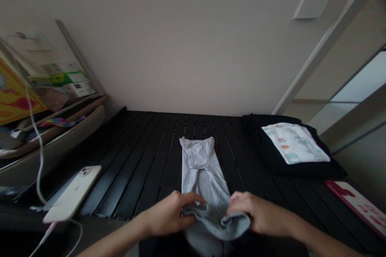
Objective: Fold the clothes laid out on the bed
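So, both hands are at the near end of a grey garment (211,192), which lies flat and lengthwise down the middle of a black slatted top (144,168). The left hand (169,215) is closed on the cloth from the left, its fingers (193,198) curled over a thick fold (217,223). The right hand (253,213) grips the other end of that fold, fingers bent down over its edge. Neither hand has let go. Between them the fold sags toward the person.

Beyond the hands, the garment runs up the slats in two narrow lengths parted by a dark slit, and its far end is doubled over into a flap (197,152).

To the right, a black cloth (271,156) lies on the slats with a white printed cloth (295,143) on top of it, and a pink card (356,204) sits nearer the person at the right edge. To the left, a white phone (72,192) lies face down at the edge of the slats, its camera end pointing away, with a white cable (39,148) hanging just beside it. Further left, a beige tray (51,140) holds a rainbow strip (62,121) and other clutter, under a yellow board (15,96). A pale wall (181,40) rises behind the slats
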`<state>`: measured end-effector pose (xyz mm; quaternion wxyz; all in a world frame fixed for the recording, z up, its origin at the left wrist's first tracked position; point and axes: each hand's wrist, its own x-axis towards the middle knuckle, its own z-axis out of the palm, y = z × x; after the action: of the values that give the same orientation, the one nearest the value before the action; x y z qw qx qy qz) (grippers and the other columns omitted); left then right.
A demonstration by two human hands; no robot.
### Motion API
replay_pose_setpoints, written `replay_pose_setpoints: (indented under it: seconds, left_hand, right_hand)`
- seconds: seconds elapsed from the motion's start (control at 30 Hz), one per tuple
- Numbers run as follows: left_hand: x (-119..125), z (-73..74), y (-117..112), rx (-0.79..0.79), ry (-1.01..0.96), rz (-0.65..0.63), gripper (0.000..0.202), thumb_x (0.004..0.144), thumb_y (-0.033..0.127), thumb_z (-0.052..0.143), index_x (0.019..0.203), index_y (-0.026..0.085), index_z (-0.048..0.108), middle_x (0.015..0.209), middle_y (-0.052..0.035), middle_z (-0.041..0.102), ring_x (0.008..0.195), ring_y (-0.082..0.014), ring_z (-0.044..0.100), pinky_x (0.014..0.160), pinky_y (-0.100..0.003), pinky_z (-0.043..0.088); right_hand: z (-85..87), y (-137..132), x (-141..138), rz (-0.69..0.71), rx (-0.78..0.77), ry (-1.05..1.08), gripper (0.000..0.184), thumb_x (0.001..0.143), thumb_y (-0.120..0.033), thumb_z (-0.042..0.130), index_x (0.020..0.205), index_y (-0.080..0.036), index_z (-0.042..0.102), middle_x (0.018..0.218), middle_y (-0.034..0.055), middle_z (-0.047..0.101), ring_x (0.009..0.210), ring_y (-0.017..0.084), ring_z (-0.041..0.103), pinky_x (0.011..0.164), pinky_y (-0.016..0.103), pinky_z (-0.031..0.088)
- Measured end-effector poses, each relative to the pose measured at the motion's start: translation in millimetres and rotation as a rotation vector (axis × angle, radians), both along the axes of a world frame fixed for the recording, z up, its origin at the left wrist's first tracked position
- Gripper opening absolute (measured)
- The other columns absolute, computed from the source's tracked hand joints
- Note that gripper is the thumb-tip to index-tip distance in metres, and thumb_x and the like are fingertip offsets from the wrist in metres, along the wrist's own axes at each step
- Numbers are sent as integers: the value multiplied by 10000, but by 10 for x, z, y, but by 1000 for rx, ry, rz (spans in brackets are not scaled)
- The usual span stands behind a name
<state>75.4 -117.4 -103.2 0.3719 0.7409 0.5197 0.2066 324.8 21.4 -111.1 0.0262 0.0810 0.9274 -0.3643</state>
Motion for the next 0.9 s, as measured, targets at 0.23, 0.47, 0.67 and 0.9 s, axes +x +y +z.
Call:
replay_pose_setpoints:
  seconds: [0.23, 0.47, 0.67, 0.9]
  left_hand:
    - [-364, 76, 982, 216, 136, 383, 354, 860, 237, 534, 1209, 189, 572, 1092, -66, 686, 978, -198, 647, 854, -279, 484]
    - [-277, -281, 1401, 555, 552, 665, 557, 951, 356, 383, 1474, 198, 274, 1563, -100, 224, 1451, -277, 106, 1147, -515, 137]
    - [-178, -850, 1341, 287, 587, 502, 578, 955, 464, 315, 1470, 202, 292, 1551, -91, 262, 1437, -310, 155, 1118, -576, 178]
    - [-186, -618, 1162, 302, 629, 827, 470, 941, 365, 354, 1349, 150, 448, 1439, -167, 416, 1360, -335, 296, 1067, -517, 272]
  right_hand:
    - [81, 830, -646, -483, 139, 229, 290, 816, -148, 468, 1046, -206, 636, 934, 41, 703, 862, 198, 657, 765, 283, 471]
    - [-514, 943, -1079, -696, 634, 312, 557, 952, -414, 355, 1471, -215, 315, 1572, 92, 197, 1438, 287, 159, 1139, 532, 142]
    - [-996, 846, -1055, -528, 460, 22, 576, 969, -486, 253, 1498, -260, 233, 1575, 66, 186, 1440, 246, 168, 1118, 571, 171]
    - [-825, 917, -920, -831, 587, 43, 441, 937, -394, 376, 1290, -179, 530, 1338, 171, 520, 1221, 306, 476, 987, 482, 365]
